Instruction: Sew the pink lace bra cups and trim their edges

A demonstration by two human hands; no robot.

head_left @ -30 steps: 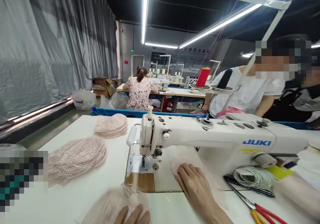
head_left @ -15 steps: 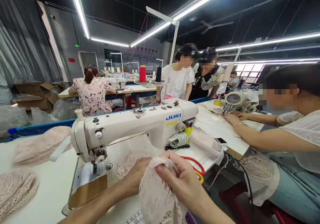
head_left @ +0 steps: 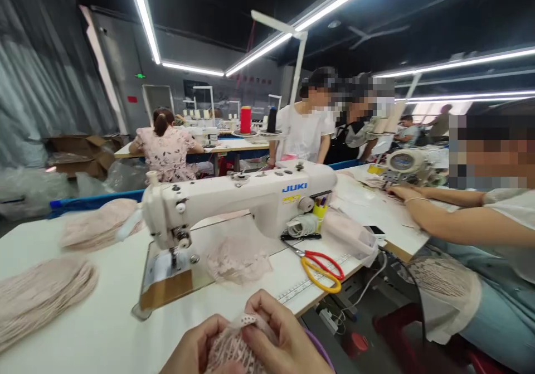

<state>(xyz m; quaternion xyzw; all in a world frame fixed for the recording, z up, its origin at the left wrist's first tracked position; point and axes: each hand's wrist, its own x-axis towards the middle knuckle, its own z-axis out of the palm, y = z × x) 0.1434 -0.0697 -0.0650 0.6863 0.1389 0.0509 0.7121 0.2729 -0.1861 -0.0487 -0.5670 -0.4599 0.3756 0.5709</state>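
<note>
My right hand (head_left: 288, 338): thumb and index pressed together, pinching the upper edge of the lace piece (head_left: 234, 345). My left hand (head_left: 194, 343): fingers curled in, no spread, gripping the left side of the same piece; the thumb is partly cut off by the frame. Lace is bunched between both hands, low center, in front of the machine. Its lower end runs out of view.

Purple rim (head_left: 320, 349) just beyond my right wrist, contact unclear. Table edge slants up and away to the right of my hands, floor below it. White tabletop (head_left: 121, 335) stretches left of me and forward to the machine bed's corner.

Next out: ruler strip (head_left: 292, 291) along the edge, scissors (head_left: 324, 271) lying with handles toward the edge. Second lace piece (head_left: 238, 258) flat right of the needle, apart from my hands. Lace stack (head_left: 42, 296) at far left, another stack (head_left: 100, 223) behind it.

Sewing machine (head_left: 234, 193) spans the middle; cord coil (head_left: 303, 225) by its right end. Blue cloth (head_left: 96, 200) borders the back edge.
</note>
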